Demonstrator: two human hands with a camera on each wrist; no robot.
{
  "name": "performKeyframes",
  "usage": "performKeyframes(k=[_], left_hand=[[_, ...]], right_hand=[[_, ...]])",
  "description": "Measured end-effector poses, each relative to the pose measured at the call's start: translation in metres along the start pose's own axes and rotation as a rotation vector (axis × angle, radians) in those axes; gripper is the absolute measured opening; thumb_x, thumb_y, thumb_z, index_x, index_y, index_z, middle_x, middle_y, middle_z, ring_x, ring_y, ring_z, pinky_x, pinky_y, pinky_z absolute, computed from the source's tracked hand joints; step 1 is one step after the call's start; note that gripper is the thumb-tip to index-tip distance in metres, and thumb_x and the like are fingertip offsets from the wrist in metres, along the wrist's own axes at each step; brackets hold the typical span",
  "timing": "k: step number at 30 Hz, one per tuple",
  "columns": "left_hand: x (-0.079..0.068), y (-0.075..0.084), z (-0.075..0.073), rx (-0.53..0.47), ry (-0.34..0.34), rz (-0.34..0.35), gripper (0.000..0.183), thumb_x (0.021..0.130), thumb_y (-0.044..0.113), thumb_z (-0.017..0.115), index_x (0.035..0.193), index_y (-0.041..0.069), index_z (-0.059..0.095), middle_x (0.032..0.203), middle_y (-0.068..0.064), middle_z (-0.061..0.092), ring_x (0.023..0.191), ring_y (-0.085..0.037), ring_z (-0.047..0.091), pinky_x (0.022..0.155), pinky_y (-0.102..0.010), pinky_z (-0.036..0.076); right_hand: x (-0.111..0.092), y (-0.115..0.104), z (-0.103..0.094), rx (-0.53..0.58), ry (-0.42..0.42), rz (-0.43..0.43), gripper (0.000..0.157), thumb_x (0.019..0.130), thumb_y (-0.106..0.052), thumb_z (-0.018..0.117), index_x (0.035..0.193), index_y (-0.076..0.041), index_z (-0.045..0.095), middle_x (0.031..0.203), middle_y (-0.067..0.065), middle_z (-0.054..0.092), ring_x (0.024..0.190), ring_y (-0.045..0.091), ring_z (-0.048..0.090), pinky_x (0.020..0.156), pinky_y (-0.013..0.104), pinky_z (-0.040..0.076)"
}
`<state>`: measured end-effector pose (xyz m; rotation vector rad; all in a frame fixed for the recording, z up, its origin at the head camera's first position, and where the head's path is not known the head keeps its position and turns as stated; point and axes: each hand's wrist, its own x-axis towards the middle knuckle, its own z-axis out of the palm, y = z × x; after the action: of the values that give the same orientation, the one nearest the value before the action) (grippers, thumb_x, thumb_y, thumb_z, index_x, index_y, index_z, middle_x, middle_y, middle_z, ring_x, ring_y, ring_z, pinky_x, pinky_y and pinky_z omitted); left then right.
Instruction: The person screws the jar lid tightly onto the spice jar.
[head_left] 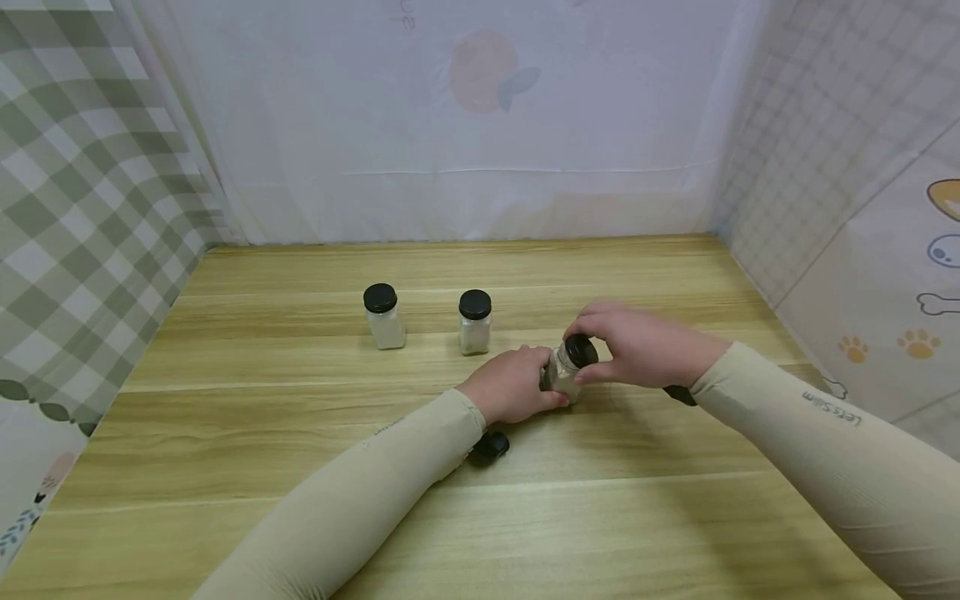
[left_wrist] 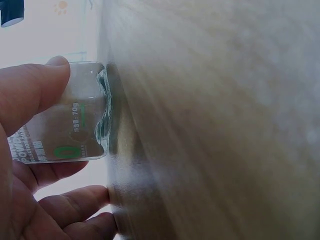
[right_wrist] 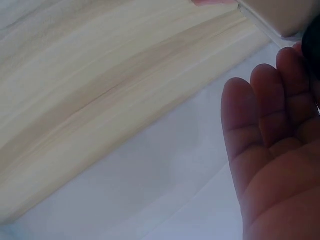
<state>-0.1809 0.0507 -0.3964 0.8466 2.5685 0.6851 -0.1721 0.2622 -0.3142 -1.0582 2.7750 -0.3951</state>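
My left hand (head_left: 517, 385) grips a square glass spice jar (left_wrist: 82, 125) around its body, thumb on one side and fingers on the other. The jar has printed lettering on its side, and its base is right at the tabletop in the left wrist view. From the right, my right hand (head_left: 637, 346) pinches the jar's round black lid (head_left: 581, 350) between thumb and fingers. In the right wrist view, the other fingers (right_wrist: 242, 107) extend past the lid, and only a corner of the jar shows at the top right.
Two similar jars with black lids, a left one (head_left: 386, 323) and a middle one (head_left: 475, 325), stand upright farther back on the wooden table (head_left: 262, 433). Small black wrist gear (head_left: 491, 447) shows under the left sleeve. Patterned cloth walls (head_left: 337, 125) enclose the back and sides.
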Motion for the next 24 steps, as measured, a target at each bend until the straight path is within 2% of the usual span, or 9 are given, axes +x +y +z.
performKeyframes(k=[7, 19, 24], left_hand=[[0.001, -0.001, 0.000, -0.004, 0.002, 0.022, 0.035, 0.097, 0.048, 0.075, 0.116, 0.023, 0.062, 0.092, 0.013, 0.070, 0.120, -0.014, 0.070, 0.129, -0.028, 0.028], [0.001, -0.002, 0.000, -0.019, -0.001, 0.010, 0.032, 0.096, 0.049, 0.076, 0.110, 0.025, 0.062, 0.088, 0.014, 0.068, 0.115, -0.013, 0.070, 0.126, -0.031, 0.034], [0.003, -0.003, 0.001, -0.013, 0.001, 0.020, 0.032, 0.096, 0.049, 0.076, 0.110, 0.024, 0.061, 0.087, 0.014, 0.068, 0.111, -0.012, 0.071, 0.128, -0.029, 0.030]], right_hand=[[0.003, -0.001, 0.004, -0.006, 0.008, -0.004, 0.031, 0.088, -0.024, 0.088, 0.111, -0.013, 0.072, 0.106, -0.006, 0.066, 0.101, 0.013, 0.063, 0.092, 0.040, 0.056], [0.009, -0.005, 0.005, -0.041, 0.010, 0.002, 0.030, 0.087, -0.029, 0.089, 0.105, -0.011, 0.074, 0.100, -0.006, 0.065, 0.093, 0.010, 0.061, 0.086, 0.036, 0.057], [0.011, -0.008, 0.004, -0.065, 0.011, 0.005, 0.027, 0.086, -0.029, 0.090, 0.100, -0.012, 0.074, 0.096, -0.006, 0.063, 0.090, 0.010, 0.059, 0.083, 0.035, 0.056]])
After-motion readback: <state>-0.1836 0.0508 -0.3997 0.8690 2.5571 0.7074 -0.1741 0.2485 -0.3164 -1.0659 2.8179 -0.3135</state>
